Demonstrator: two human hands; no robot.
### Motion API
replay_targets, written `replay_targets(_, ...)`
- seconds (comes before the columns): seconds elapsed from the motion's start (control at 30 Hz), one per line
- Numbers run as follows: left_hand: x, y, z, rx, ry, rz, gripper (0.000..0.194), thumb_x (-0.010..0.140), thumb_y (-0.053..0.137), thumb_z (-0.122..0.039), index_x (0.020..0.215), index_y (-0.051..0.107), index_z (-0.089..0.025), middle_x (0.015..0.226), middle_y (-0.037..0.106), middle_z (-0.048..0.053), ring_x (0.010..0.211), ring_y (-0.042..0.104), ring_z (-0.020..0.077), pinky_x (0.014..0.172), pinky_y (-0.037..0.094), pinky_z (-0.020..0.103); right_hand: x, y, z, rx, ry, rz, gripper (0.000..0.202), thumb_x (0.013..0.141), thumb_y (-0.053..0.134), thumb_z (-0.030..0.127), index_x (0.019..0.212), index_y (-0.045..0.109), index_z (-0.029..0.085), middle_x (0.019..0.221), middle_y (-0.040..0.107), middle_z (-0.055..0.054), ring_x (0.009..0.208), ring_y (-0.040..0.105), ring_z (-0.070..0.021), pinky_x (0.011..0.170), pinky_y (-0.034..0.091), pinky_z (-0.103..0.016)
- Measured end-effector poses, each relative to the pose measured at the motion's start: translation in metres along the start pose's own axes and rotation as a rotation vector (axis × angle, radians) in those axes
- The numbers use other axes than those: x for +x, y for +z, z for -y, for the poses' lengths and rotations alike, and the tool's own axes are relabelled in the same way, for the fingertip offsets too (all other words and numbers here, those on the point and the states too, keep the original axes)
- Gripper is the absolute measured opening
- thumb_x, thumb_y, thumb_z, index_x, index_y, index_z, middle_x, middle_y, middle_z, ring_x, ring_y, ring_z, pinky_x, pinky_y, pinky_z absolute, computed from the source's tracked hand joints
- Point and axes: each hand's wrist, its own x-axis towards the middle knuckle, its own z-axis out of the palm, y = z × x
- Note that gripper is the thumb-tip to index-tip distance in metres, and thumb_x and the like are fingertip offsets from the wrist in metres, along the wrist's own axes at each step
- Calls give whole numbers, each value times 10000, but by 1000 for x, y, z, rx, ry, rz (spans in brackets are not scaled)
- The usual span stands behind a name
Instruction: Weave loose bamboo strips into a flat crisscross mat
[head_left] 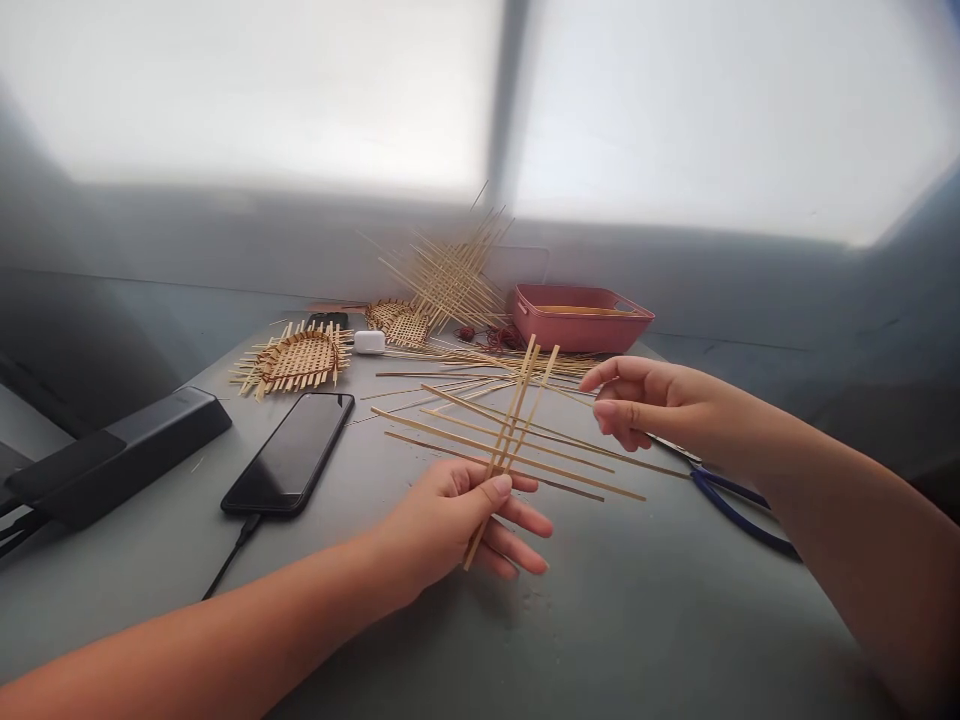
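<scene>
My left hand [480, 515] pinches a small lattice of crossed bamboo strips [517, 425] between thumb and fingers, its other fingers spread beneath. Several long strips run crosswise, and a few lengthwise ones cross them and stick out below my thumb. To the right of the lattice my right hand [637, 400] hovers with its fingers curled and a gap between thumb and index finger; nothing shows between them. Behind the lattice, loose strips [450, 352] lie in a pile on the grey table [600, 620].
A phone [291, 455] with a cable and a black device [124, 450] lie left. Farther back are two small woven trays [300, 360], a white case [369, 342], a woven sheet [457, 280] and a pink basket [577, 330]. Blue-handled scissors [739, 510] lie under my right forearm.
</scene>
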Motion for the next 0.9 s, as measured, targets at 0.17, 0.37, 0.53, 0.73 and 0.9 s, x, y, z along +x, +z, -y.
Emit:
replay_targets(0.17, 1, 0, 0, -4, -46, 27, 210, 964, 431, -226, 986, 608, -115, 823, 722, 72, 574, 704, 125, 511, 520, 194, 2, 0, -1, -59, 13, -20, 368, 711, 720, 547, 783, 650, 194, 683, 615, -8, 565, 466, -106, 497, 366, -229)
replay_targets(0.37, 1, 2, 2, 13, -86, 67, 230, 971, 394, -198, 962, 609, -116, 781, 711, 58, 551, 697, 120, 490, 512, 186, 4, 13, -1, -3, -55, -24, 303, 720, 726, 506, 789, 690, 213, 668, 625, -12, 579, 490, -122, 523, 402, -246)
replay_targets(0.53, 4, 0, 3, 13, -91, 77, 223, 971, 397, -194, 979, 603, -109, 783, 709, 57, 550, 696, 115, 503, 521, 187, 4, 27, -2, -14, -97, -29, 233, 756, 702, 456, 776, 690, 225, 666, 617, -2, 603, 515, -129, 545, 422, -249)
replay_targets(0.73, 6, 0, 4, 18, -95, 64, 217, 971, 404, -204, 985, 600, -113, 786, 709, 57, 557, 697, 118, 504, 520, 189, 4, 34, -6, 4, -117, 13, 242, 771, 681, 446, 784, 673, 204, 682, 614, -6, 612, 519, -134, 532, 416, -246)
replay_targets(0.9, 5, -1, 5, 15, -90, 72, 212, 967, 408, -205, 985, 599, -114, 799, 711, 62, 565, 698, 116, 501, 517, 185, 4, 35, -7, 6, -141, 12, 244, 777, 673, 438, 789, 673, 194, 680, 615, -7, 617, 526, -131, 558, 432, -248)
